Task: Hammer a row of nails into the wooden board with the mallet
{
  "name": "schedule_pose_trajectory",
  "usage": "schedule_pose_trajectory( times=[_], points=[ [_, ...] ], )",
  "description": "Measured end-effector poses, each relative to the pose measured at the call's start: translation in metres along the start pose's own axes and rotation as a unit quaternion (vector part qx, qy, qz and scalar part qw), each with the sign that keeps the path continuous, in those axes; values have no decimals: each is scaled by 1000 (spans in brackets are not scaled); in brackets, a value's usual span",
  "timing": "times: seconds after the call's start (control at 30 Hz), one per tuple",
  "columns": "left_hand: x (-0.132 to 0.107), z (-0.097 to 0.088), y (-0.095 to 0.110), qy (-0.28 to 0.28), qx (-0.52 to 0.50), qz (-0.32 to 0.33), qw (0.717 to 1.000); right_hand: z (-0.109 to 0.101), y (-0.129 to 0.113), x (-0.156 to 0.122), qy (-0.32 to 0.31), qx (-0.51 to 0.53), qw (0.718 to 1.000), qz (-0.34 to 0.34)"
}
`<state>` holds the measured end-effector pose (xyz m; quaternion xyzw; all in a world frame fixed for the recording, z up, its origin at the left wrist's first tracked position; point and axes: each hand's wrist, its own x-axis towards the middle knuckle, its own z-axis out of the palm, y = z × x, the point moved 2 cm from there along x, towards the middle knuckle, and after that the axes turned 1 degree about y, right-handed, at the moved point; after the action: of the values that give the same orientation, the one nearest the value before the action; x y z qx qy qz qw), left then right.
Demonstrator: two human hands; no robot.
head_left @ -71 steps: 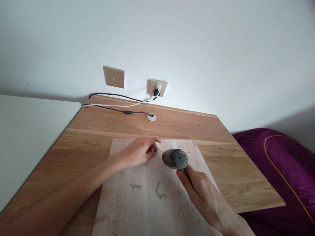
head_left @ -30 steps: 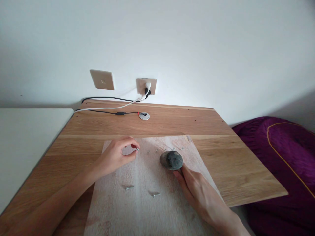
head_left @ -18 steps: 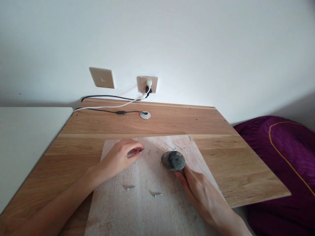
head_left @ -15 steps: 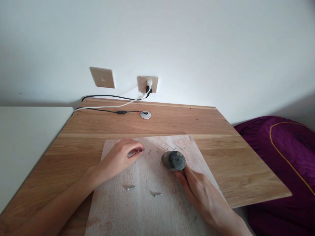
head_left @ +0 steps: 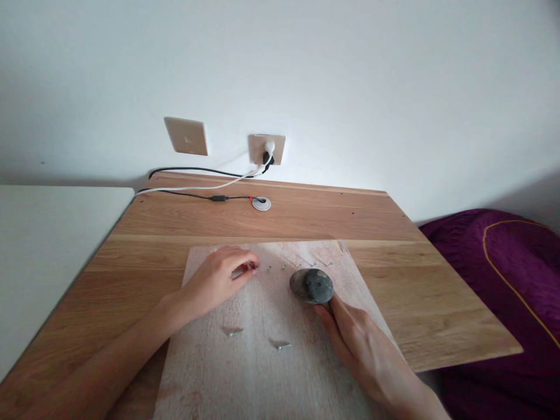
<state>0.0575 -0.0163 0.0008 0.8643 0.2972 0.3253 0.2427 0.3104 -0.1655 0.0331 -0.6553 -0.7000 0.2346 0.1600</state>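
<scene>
My left hand (head_left: pixel 219 280) rests on a pale wooden board (head_left: pixel 262 373) with thumb and forefinger pinched round a small nail (head_left: pixel 250 267) stood on the board. My right hand (head_left: pixel 354 338) grips a dark grey stone (head_left: pixel 311 285), held just above the board to the right of that nail. A row of nails (head_left: pixel 284 266) stands in the board between the two hands and behind the stone. Two loose screws (head_left: pixel 236 332) (head_left: pixel 280 345) lie flat on the board nearer to me.
The board lies on a wooden desk (head_left: pixel 394 233) against a white wall. Black and white cables (head_left: pixel 205 189) run from a wall socket (head_left: pixel 266 149) to a cable hole (head_left: pixel 261 203). A white surface (head_left: pixel 44 233) adjoins on the left; a purple cushion (head_left: pixel 503 280) lies at right.
My left hand has picked one loose nail off the board and moved left to stand it at the end of the row. The stone has stayed in my right hand, lowered slightly.
</scene>
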Motion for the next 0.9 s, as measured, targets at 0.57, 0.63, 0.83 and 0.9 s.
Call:
schedule_pose_trajectory(
  times=[0.57, 0.63, 0.83, 0.9],
  points=[
    [2, 4, 1, 4, 41, 52, 998, -5, -4, 4, -25, 62, 998, 9],
    [2, 4, 0, 3, 39, 50, 998, -9, -10, 6, -28, 66, 997, -3],
    [-1, 6, -4, 16, -13, -20, 1000, -15, -47, 29, -17, 93, 993, -65],
    [-2, 7, -4, 13, -33, -36, 999, -12, -56, 39, -30, 85, 993, -78]
  ],
)
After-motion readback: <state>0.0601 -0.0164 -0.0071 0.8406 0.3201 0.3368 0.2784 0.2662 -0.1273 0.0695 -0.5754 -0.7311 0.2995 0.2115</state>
